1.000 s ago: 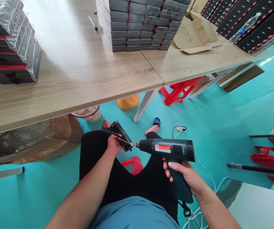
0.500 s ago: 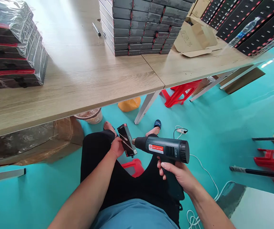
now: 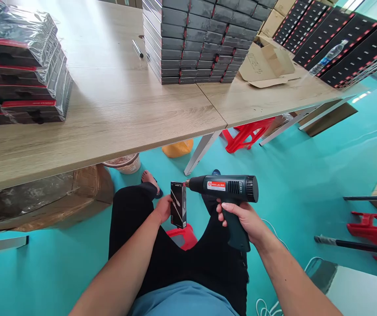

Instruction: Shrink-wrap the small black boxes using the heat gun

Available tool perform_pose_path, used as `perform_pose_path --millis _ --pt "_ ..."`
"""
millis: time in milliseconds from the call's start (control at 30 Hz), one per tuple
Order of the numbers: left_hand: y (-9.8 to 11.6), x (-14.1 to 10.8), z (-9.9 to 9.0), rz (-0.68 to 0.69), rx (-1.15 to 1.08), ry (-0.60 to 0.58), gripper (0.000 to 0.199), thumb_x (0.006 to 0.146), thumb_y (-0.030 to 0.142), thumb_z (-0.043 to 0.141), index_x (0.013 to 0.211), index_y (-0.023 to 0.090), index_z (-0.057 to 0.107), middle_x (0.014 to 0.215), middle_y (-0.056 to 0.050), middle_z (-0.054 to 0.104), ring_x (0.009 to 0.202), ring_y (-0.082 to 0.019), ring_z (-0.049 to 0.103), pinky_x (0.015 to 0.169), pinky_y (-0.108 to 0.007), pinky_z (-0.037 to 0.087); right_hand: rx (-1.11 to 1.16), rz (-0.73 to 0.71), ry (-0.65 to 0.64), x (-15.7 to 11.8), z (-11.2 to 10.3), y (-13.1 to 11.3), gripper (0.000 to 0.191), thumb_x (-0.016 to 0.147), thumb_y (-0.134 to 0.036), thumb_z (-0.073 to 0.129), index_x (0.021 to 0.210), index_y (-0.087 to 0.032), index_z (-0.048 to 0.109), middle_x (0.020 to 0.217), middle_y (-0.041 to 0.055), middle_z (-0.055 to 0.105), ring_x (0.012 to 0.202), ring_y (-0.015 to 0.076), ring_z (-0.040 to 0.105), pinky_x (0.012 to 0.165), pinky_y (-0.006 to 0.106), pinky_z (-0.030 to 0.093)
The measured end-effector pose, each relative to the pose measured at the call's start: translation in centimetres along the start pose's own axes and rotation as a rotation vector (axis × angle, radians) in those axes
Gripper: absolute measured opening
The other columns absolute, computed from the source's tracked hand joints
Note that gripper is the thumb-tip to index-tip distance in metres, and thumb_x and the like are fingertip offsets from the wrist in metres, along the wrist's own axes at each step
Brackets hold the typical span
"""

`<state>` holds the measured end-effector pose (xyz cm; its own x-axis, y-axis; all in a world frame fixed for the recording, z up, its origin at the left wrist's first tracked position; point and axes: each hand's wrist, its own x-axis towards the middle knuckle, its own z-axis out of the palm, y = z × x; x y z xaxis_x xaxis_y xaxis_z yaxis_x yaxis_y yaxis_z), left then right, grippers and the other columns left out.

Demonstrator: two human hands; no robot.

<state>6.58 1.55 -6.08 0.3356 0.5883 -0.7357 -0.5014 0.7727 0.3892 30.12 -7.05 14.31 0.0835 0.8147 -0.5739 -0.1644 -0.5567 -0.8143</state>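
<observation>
My left hand (image 3: 164,208) grips the left edge of a slim black box (image 3: 178,205) with a cable picture on its front, held upright above my lap. In my right hand (image 3: 239,216) is a dark heat gun (image 3: 228,186) with a red and white label, its handle wrapped by my fingers. The gun points left, and its metal nozzle is at the upper right edge of the box. Whether nozzle and box touch, I cannot tell.
On the wooden table (image 3: 116,118) stand wrapped black boxes (image 3: 27,66), a large stack of boxes (image 3: 204,44), a pen (image 3: 137,48) and an open carton (image 3: 267,63). Below are a waste bin (image 3: 126,163), a yellow bag (image 3: 177,148) and red stools (image 3: 249,134).
The box has turned from tilted to nearly upright and sits slightly lower. The heat gun has risen a little, bringing its nozzle near the box's top corner. The whole view has shifted slightly.
</observation>
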Motion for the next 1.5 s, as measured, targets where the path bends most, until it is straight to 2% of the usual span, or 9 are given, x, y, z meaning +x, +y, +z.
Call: perform_pose_path --millis 367,567,633,800,1000,1133,1233,1367,1500 --pt "0.0 0.2 0.0 0.006 0.056 0.03 0.006 0.065 0.012 0.055 0.066 0.017 0.059 0.056 -0.005 0.062 0.045 -0.02 0.058 0.043 -0.028 0.042 -0.144 0.014 -0.059 1.2 0.5 -2.5 0.031 0.08 -0.037 0.078 0.101 -0.015 0.073 0.085 0.0068 0.073 0.068 0.017 0.068 0.057 0.028 0.057" --pt "0.3 0.5 -0.1 0.071 -0.068 0.141 0.01 0.06 0.012 0.055 0.068 0.018 0.057 0.055 -0.002 0.059 0.042 -0.019 0.055 0.041 -0.027 0.04 -0.387 0.251 -0.284 -1.7 -0.4 -0.1 0.027 0.07 -0.034 0.081 0.085 -0.015 0.069 0.07 0.0031 0.068 0.061 0.0182 0.064 0.051 0.03 0.051" --pt "0.4 0.6 0.0 0.1 -0.104 0.171 0.015 0.059 0.012 0.053 0.071 0.018 0.059 0.057 -0.003 0.061 0.045 -0.02 0.057 0.042 -0.028 0.043 -0.39 0.282 -0.271 -2.9 -0.8 0.9 0.028 0.071 -0.035 0.079 0.086 -0.015 0.069 0.072 0.0031 0.068 0.062 0.0182 0.063 0.053 0.031 0.052" --pt "0.9 0.7 0.0 0.094 -0.201 0.146 0.019 0.057 0.013 0.051 0.073 0.018 0.058 0.058 -0.004 0.06 0.052 -0.023 0.062 0.047 -0.031 0.049 -0.286 0.227 -0.125 -4.1 -1.5 1.9 0.036 0.078 -0.043 0.075 0.101 -0.015 0.07 0.082 0.0051 0.071 0.067 0.0174 0.063 0.06 0.032 0.053" --pt "1.2 0.8 -0.2 0.066 -0.271 0.107 0.029 0.059 0.015 0.05 0.085 0.015 0.064 0.062 -0.004 0.062 0.061 -0.026 0.067 0.057 -0.035 0.055 -0.328 0.178 -0.178 -4.6 -1.1 3.7 0.039 0.077 -0.052 0.076 0.093 -0.016 0.071 0.072 0.0035 0.067 0.064 0.0188 0.061 0.063 0.035 0.052" --pt "1.4 0.3 -0.4 0.072 -0.262 0.099 0.03 0.072 0.02 0.052 0.096 0.012 0.068 0.066 -0.005 0.064 0.062 -0.026 0.067 0.059 -0.036 0.055 -0.309 0.152 -0.203 -5.7 -1.1 4.8 0.041 0.079 -0.055 0.077 0.091 -0.016 0.072 0.078 0.0056 0.068 0.068 0.0193 0.062 0.065 0.035 0.053" --pt "1.8 -0.5 -0.2 0.08 -0.222 0.033 0.032 0.088 0.042 0.056 0.095 0.014 0.067 0.064 -0.004 0.062 0.058 -0.024 0.064 0.055 -0.034 0.053 -0.139 0.198 -0.22 -6.1 -1.7 5.1 0.043 0.075 -0.051 0.083 0.096 -0.015 0.075 0.088 0.0085 0.072 0.071 0.0195 0.065 0.06 0.031 0.055" --pt "2.2 -1.7 0.3 -0.008 -0.194 -0.159 0.061 0.085 0.075 0.055 0.098 0.017 0.065 0.079 -0.01 0.068 0.064 -0.024 0.066 0.05 -0.033 0.051 0.163 0.2 0.018 -5.1 -2.9 5.8 0.045 0.07 -0.043 0.089 0.103 -0.015 0.076 0.085 0.0063 0.073 0.066 0.0157 0.065 0.054 0.025 0.055" --pt "2.4 -2.4 0.2 -0.125 -0.176 -0.375 0.054 0.092 0.059 0.054 0.114 0.011 0.064 0.099 -0.018 0.072 0.079 -0.028 0.07 0.055 -0.034 0.054 0.473 0.214 0.115 -3.6 -3.7 6.5 0.041 0.065 -0.032 0.091 0.098 -0.011 0.077 0.082 0.0056 0.072 0.063 0.0132 0.064 0.052 0.021 0.056"
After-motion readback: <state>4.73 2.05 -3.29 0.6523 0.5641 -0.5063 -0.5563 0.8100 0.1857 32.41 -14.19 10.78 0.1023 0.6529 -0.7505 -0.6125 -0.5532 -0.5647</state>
